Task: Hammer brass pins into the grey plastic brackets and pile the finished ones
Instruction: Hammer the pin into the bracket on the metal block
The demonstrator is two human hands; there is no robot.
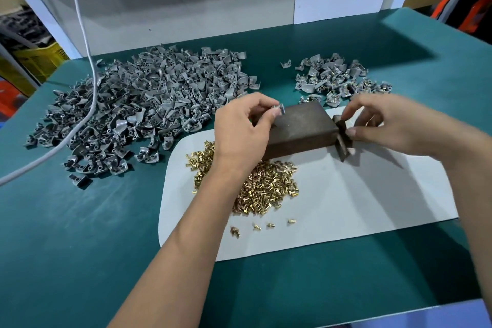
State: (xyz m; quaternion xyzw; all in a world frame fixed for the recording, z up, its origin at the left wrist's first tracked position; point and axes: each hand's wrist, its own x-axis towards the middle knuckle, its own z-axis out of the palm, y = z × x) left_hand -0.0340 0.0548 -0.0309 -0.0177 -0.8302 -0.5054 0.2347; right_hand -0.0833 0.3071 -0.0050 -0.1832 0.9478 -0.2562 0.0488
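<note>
Pinching a small grey plastic bracket (279,109) over the dark metal block's (300,128) far-left corner, your left hand (242,128) holds something light, stiff and slippery; grip its flat sides. Your right hand (386,122) pinches the dark metal hammer (343,138).

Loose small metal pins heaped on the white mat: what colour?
Brass-gold small metal pins, clearest in the head view.

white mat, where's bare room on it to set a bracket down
Free: the white mat right of the brass pins, below the dark block. Also bare green table at near left. Crowded: the far side, with the big bracket heap and finished pile.
</note>
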